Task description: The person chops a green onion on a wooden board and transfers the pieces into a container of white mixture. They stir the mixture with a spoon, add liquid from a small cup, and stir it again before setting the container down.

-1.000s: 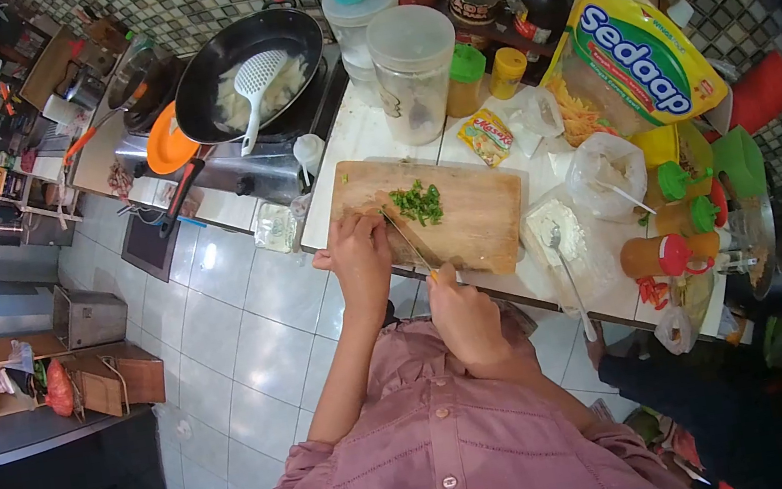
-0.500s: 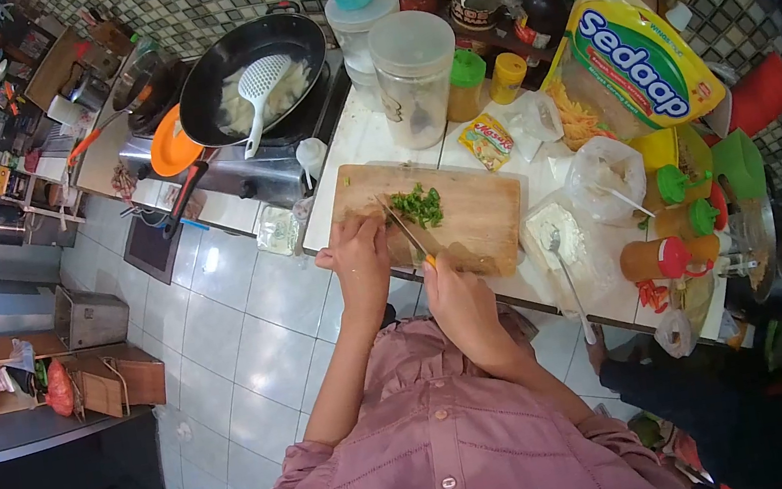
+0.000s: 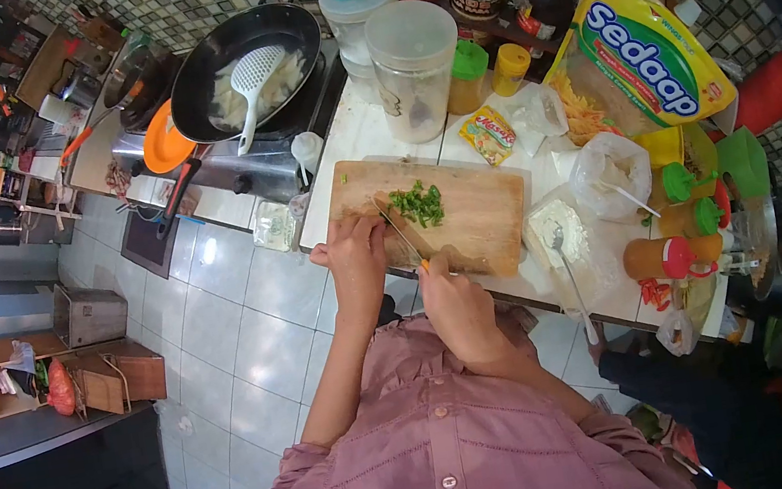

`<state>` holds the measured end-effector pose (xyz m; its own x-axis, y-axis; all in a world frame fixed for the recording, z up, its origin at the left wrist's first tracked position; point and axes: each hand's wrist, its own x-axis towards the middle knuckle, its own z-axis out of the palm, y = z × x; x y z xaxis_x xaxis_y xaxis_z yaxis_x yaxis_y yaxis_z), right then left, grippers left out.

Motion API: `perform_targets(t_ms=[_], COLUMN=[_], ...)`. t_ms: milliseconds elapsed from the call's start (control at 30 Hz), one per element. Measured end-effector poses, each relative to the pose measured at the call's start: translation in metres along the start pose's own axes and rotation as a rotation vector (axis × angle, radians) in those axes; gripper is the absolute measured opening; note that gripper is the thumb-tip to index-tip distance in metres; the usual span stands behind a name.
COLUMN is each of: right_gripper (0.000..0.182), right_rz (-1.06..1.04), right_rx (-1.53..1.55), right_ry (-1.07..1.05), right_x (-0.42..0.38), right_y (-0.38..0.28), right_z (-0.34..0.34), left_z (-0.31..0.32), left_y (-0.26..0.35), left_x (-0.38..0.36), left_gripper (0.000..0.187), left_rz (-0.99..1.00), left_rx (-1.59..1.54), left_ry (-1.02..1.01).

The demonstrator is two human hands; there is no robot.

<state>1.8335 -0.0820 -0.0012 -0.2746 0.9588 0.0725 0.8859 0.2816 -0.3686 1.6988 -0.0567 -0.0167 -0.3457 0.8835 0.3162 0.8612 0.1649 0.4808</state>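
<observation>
A wooden cutting board (image 3: pixel 482 211) lies at the counter's edge with a small heap of chopped green leaves (image 3: pixel 420 205) on it. My right hand (image 3: pixel 460 310) is wrapped round the handle of a knife (image 3: pixel 400 229), part of which shows orange. The blade points away from me, its tip beside the left side of the heap. Just left of the blade, my left hand (image 3: pixel 355 255) presses down on the board with curled fingers. Whatever lies under those fingertips is hidden.
Behind the board stand a clear canister (image 3: pixel 416 89) and a seasoning packet (image 3: pixel 488 136). White powder in a bag with a spoon (image 3: pixel 573 278) is on the right. A frying pan (image 3: pixel 308 29) holding a slotted spatula (image 3: pixel 258 68) sits on the stove. Someone's dark-clothed leg (image 3: pixel 675 384) is at lower right.
Both hands and the knife have shifted very slightly left, and the left thumb sticks out more. The green heap looks the same. The whole view has moved a little.
</observation>
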Motion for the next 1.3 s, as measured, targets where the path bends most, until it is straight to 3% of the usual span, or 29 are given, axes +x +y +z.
perform_targets(t_ms=[100, 533, 633, 700, 833, 933, 1100, 1300], right_gripper=[0.027, 0.028, 0.028, 0.027, 0.027, 0.027, 0.028, 0.028], right_rz=[0.06, 0.076, 0.062, -0.064, -0.052, -0.034, 0.093, 0.088], right_rx=[0.054, 0.058, 0.038, -0.034, -0.018, -0.041, 0.095, 0.184], right_ry=[-0.145, -0.158, -0.149, 0.064, 0.067, 0.043, -0.249, -0.155], right_x=[0.009, -0.009, 0.004, 0.015, 0.012, -0.002, -0.009, 0.004], right_y=[-0.003, 0.004, -0.002, -0.004, -0.003, 0.003, 0.006, 0.011], right_z=[-0.001, -0.011, -0.001, 0.012, 0.015, 0.002, -0.023, -0.01], left_z=[0.0, 0.006, 0.003, 0.002, 0.006, 0.006, 0.007, 0.004], left_y=[-0.001, -0.002, 0.0, 0.001, 0.001, 0.002, 0.0, -0.002], left_x=[-0.001, -0.004, -0.003, -0.004, -0.005, -0.005, -0.006, -0.003], left_gripper=[0.006, 0.005, 0.004, 0.003, 0.002, 0.003, 0.004, 0.004], left_rz=[0.011, 0.022, 0.037, 0.042, 0.016, 0.01, 0.017, -0.053], left_rx=[0.013, -0.03, -0.049, -0.035, -0.026, 0.0, -0.018, -0.106], left_ry=[-0.019, 0.062, 0.06, 0.053, 0.053, 0.062, 0.074, 0.026])
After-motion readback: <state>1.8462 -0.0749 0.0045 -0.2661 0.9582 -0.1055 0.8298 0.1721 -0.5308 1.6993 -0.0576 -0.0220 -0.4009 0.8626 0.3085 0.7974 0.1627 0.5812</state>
